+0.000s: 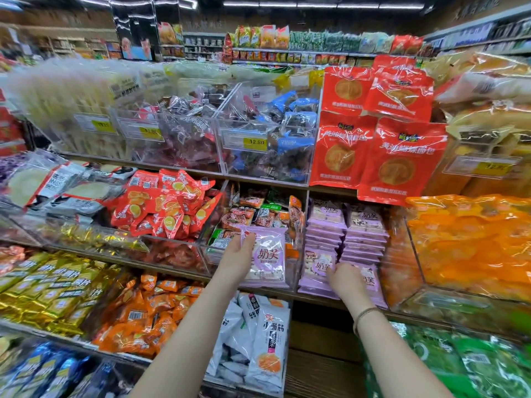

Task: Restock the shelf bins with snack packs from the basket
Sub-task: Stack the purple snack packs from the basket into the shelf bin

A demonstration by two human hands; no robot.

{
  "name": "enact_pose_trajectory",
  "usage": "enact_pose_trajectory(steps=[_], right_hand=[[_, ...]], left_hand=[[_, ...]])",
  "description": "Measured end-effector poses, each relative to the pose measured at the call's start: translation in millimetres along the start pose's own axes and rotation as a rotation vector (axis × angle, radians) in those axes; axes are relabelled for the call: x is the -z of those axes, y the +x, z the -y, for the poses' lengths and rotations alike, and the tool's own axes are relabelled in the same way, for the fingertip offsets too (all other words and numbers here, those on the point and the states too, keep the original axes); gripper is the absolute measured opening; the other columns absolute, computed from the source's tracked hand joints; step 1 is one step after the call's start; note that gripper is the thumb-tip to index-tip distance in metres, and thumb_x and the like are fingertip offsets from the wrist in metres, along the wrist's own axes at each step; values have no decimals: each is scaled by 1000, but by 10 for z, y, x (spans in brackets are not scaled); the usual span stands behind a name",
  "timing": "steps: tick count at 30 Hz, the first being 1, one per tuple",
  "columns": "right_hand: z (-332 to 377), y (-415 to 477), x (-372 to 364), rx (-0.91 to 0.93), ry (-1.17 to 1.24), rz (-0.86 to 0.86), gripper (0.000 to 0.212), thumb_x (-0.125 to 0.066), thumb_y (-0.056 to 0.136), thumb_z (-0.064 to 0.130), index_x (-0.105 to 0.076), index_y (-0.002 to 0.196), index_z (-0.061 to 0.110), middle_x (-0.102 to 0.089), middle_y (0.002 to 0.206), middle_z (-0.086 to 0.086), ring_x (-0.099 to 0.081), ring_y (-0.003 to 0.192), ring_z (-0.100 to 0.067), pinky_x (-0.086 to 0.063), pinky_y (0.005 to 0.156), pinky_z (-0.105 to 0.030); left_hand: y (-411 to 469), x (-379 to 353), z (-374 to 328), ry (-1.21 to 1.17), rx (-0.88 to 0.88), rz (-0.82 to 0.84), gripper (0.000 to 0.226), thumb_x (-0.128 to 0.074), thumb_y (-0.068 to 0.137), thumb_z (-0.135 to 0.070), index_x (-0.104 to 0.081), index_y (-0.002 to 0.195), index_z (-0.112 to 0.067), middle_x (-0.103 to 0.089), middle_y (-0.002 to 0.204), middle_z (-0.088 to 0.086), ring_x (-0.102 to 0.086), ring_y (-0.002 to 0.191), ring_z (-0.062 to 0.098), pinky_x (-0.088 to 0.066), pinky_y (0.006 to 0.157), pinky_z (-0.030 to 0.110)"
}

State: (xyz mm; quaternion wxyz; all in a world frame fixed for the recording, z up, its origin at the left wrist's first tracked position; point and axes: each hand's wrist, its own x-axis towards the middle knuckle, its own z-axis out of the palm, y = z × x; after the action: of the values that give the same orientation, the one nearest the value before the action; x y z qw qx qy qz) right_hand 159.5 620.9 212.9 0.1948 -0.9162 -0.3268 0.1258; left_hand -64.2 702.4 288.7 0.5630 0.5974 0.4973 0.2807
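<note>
Firmly, left hand (237,261) around purple pack (268,258)

Pale lilac pack (268,258) with purple lettering and a white panel, gripped at left. Same lilac on stacked packs (346,239) just right of the grip. Red packs (165,203) with yellow ovals up-left. Red bags (373,124) with gold discs above. Bright orange packs (471,242) far right.
</note>
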Motion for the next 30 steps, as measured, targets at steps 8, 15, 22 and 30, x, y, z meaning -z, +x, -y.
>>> enact_pose_trajectory(steps=[8, 15, 22, 30], right_hand=[[-56, -107, 167, 10, 202, 52, 29, -54, 95, 28, -65, 94, 1, -61, 75, -10, -62, 79, -28, -41, 64, -28], [219, -1048, 365, 347, 899, 128, 39, -46, 89, 50, -60, 117, 27, -66, 91, 15, -57, 76, -3, -46, 66, -16], [-59, -1141, 335, -30, 1505, 193, 11, -55, 93, 16, -62, 100, 11, -61, 62, -1, -55, 51, -12, -45, 45, -22], [-597, -540, 240, -430, 1581, -36, 20, -52, 95, 8, -55, 113, -1, -56, 102, -15, -53, 76, -18, -49, 83, -32]], left_hand=[[-58, 3, -30, -52, -7, 7, 66, -37, 97, -51, -16, 152, -20, -16, 159, 2, -22, 144, 26, -23, 113, 47], [-304, -285, -95, -156, -188, 30, 21, -38, 99, -46, -48, 112, -33, -45, 97, -21, -45, 85, -2, -40, 76, 24], [-177, -578, -89, 396, -789, -87, 29, -44, 96, -43, -54, 85, -18, -51, 82, -4, -46, 80, 16, -36, 70, 30], [72, -579, 145, 1093, -864, -221, 50, -26, 91, -45, -64, 75, -17, -65, 76, 0, -59, 73, 23, -39, 66, 33]])
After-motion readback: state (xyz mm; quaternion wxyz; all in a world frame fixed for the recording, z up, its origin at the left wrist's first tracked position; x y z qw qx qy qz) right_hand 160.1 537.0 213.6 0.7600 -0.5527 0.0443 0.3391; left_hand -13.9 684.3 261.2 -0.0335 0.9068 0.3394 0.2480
